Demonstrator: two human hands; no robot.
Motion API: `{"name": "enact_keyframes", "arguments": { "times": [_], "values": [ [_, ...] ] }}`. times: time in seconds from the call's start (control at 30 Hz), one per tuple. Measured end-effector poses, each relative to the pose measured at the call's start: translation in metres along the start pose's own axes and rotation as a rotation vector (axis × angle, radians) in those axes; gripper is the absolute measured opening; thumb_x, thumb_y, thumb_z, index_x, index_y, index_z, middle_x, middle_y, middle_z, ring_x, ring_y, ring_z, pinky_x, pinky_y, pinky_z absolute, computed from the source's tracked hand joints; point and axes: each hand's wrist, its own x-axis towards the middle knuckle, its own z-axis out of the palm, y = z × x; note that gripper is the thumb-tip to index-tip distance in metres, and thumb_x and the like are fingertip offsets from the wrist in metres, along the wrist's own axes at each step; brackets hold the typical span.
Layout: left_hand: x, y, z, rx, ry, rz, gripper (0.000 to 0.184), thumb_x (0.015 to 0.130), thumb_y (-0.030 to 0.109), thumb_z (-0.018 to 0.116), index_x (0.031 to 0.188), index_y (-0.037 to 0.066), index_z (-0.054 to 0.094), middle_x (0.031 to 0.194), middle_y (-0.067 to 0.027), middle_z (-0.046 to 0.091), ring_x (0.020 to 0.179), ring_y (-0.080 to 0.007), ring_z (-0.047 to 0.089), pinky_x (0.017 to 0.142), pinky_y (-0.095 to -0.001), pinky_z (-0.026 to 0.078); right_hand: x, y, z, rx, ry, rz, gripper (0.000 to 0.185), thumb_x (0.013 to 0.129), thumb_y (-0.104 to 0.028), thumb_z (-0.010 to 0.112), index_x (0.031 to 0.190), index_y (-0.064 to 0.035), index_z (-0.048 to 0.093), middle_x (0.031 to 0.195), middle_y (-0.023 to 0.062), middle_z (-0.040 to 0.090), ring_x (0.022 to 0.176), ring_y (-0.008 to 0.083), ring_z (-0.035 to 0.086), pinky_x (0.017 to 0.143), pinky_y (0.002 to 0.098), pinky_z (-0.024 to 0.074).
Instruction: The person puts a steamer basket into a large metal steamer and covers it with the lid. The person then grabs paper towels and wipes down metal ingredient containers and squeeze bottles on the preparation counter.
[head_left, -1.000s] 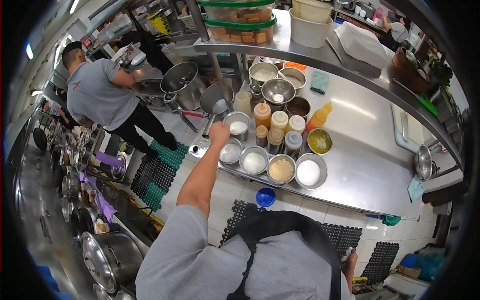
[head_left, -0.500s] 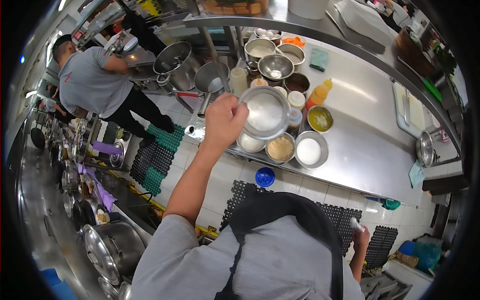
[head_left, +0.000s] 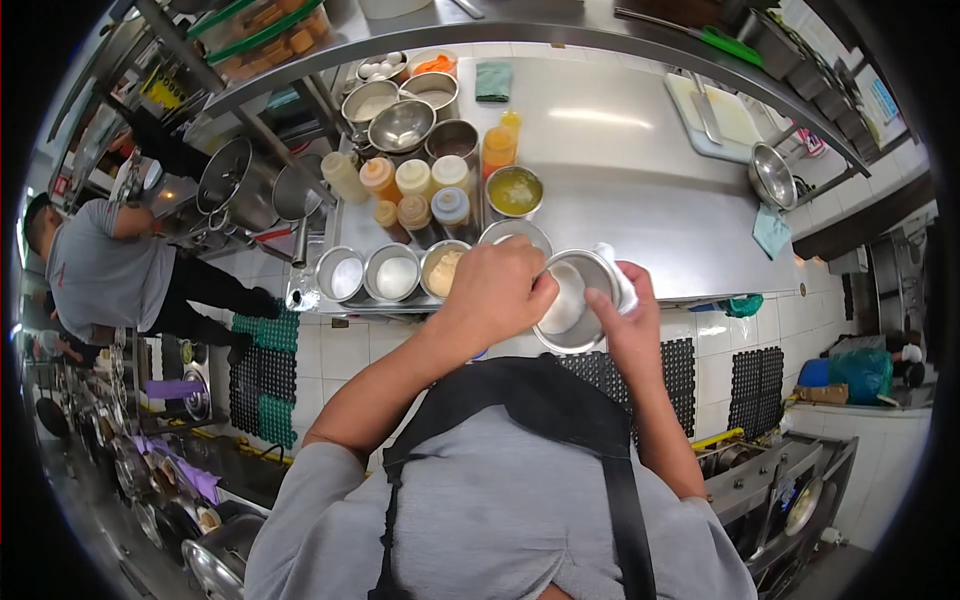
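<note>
Above the counter's front edge, I hold a round metal container (head_left: 568,318) with white contents low inside. My left hand (head_left: 505,285) is closed on its left rim. My right hand (head_left: 637,325) grips the right side, thumb over the rim, with a crumpled white cloth or paper (head_left: 626,288) against the outer wall. Behind my left hand, another metal container (head_left: 517,232) is partly hidden. To the left stand a container with beige contents (head_left: 440,268) and two with white contents, a middle one (head_left: 393,274) and a left one (head_left: 342,274).
Several squeeze bottles (head_left: 413,180) stand behind the containers, beside a bowl of yellow-green liquid (head_left: 515,190). Metal bowls (head_left: 402,125) sit farther back. An overhead shelf (head_left: 540,32) crosses above the steel counter (head_left: 640,215). A co-worker (head_left: 115,250) stands at the left.
My left hand has brought the metal container rightward and nearer my body. My right hand has risen from my side with the white cloth or paper and now grips the container too.
</note>
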Motion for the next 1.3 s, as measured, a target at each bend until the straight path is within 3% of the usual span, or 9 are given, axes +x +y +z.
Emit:
{"name": "enact_keyframes", "arguments": {
  "times": [0.13,0.33,0.47,0.6,0.63,0.67,0.83,0.97,1.3],
  "values": [
    [0.004,0.002,0.0,-0.22,0.07,-0.01,0.032,0.094,0.032,0.07,0.083,0.002,0.069,0.082,-0.0114,0.071,0.072,-0.0275,0.07,0.063,-0.039,0.053,0.002,-0.019,-0.008,0.012,-0.013,0.099,0.029,0.095,-0.004,0.066,0.122,0.0015,0.057,0.106,0.0076,0.067,0.097,0.0112,0.061,0.086,0.0271,0.0514],
    [-0.006,-0.035,0.023,-1.552,-0.308,-0.735,0.056,0.102,0.059,0.06,0.124,0.009,0.065,0.112,-0.0076,0.07,0.1,-0.0159,0.068,0.089,-0.0357,0.056,0.004,-0.063,-0.004,-0.095,-0.088,0.008,0.029,0.096,-0.006,0.066,0.123,0.0014,0.057,0.107,0.0078,0.068,0.097,0.0109,0.06,0.085,0.027,0.0509],
    [-0.013,-0.039,0.025,-1.958,-0.506,-0.918,0.071,0.104,0.062,0.048,0.143,0.003,0.055,0.142,-0.0166,0.061,0.131,-0.0295,0.06,0.109,-0.0488,0.05,0.002,-0.076,0.009,-0.065,-0.105,-0.067,0.026,0.101,-0.011,0.063,0.124,-0.0009,0.058,0.099,0.0043,0.065,0.089,0.0086,0.059,0.082,0.0245,0.0497],
    [-0.024,-0.052,0.015,-2.354,-0.379,-0.511,0.067,0.105,0.055,0.047,0.143,0.0,0.054,0.142,-0.0177,0.061,0.132,-0.0329,0.06,0.114,-0.0504,0.048,0.015,-0.074,-0.002,0.169,-0.108,0.016,0.032,0.108,-0.023,0.054,0.131,-0.0015,0.059,0.096,0.0019,0.061,0.079,0.0077,0.054,0.071,0.0231,0.044],
    [-0.034,-0.089,0.053,-2.186,-0.102,-0.543,0.068,0.103,0.059,0.047,0.15,0.011,0.05,0.148,-0.0166,0.057,0.13,-0.0364,0.061,0.112,-0.0563,0.048,0.017,-0.075,-0.003,0.1,-0.126,-0.016,0.031,0.108,-0.022,0.053,0.13,-0.0014,0.06,0.097,0.002,0.06,0.081,0.0074,0.055,0.071,0.0237,0.0444],
    [-0.037,-0.099,0.046,-2.553,-0.369,-0.512,0.063,0.103,0.058,0.046,0.15,0.017,0.051,0.148,-0.0159,0.057,0.13,-0.0376,0.061,0.107,-0.0626,0.049,0.017,-0.078,-0.003,0.029,-0.14,-0.048,0.031,0.108,-0.022,0.052,0.129,-0.0013,0.061,0.097,0.0022,0.059,0.083,0.0071,0.055,0.072,0.0243,0.0448],
    [-0.048,-0.08,0.045,-2.144,-0.311,-0.975,0.059,0.104,0.057,0.046,0.149,0.019,0.053,0.146,-0.0123,0.06,0.132,-0.0357,0.059,0.105,-0.0627,0.048,0.02,-0.099,0.02,-0.763,-0.43,-0.769,0.029,0.092,-0.016,0.063,0.113,0.0019,0.069,0.105,0.0151,0.065,0.089,0.0299,0.061,0.078,0.0338,0.0474],
    [-0.047,-0.065,0.037,-2.047,-0.282,-0.892,0.052,0.105,0.048,0.052,0.142,0.013,0.058,0.139,-0.0087,0.064,0.13,-0.0274,0.061,0.109,-0.0574,0.047,0.034,-0.11,0.03,-1.273,-0.785,-0.979,0.03,0.079,-0.022,0.065,0.096,0.0017,0.075,0.102,0.0086,0.062,0.102,0.0239,0.053,0.089,0.0359,0.0408],
    [-0.044,-0.053,0.018,-1.987,-0.013,-0.798,0.055,0.105,0.045,0.051,0.141,0.004,0.058,0.135,-0.015,0.067,0.123,-0.0303,0.065,0.11,-0.0475,0.048,0.018,-0.104,0.063,-1.221,-0.973,-0.743,0.033,0.075,-0.028,0.071,0.088,0.0019,0.076,0.098,0.017,0.067,0.105,0.0317,0.06,0.093,0.0407,0.0436]
  ]
}}
